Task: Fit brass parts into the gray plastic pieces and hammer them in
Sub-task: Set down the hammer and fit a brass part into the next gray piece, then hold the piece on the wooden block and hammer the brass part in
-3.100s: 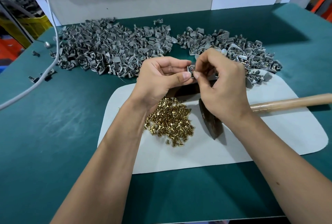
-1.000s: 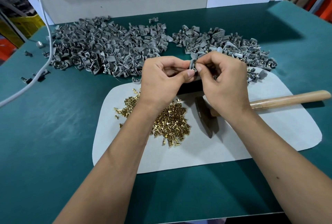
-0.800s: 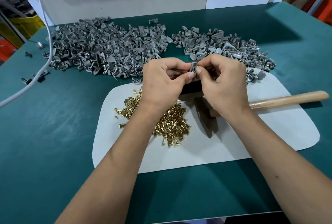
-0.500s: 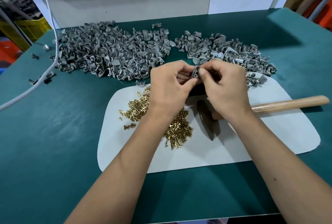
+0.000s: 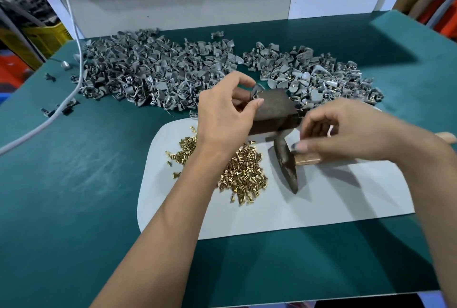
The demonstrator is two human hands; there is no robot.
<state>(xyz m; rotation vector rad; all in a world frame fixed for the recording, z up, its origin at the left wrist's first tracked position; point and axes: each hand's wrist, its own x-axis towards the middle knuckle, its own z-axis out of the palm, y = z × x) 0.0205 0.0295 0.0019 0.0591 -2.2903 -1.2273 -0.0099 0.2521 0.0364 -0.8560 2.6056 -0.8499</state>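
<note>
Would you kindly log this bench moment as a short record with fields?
left hand: left hand pinches a gray plastic piece at the dark block
right hand: right hand, fingers curled, above the hammer; holds nothing visible
hammer: lying on the white mat
brass parts: brass parts heaped on the mat
gray pieces: two piles behind

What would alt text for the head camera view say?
A left hand pinches a gray piece at a dark metal block while the right hand reaches toward a hammer. Brass parts lie heaped on a white mat, gray pieces piled behind.
</note>
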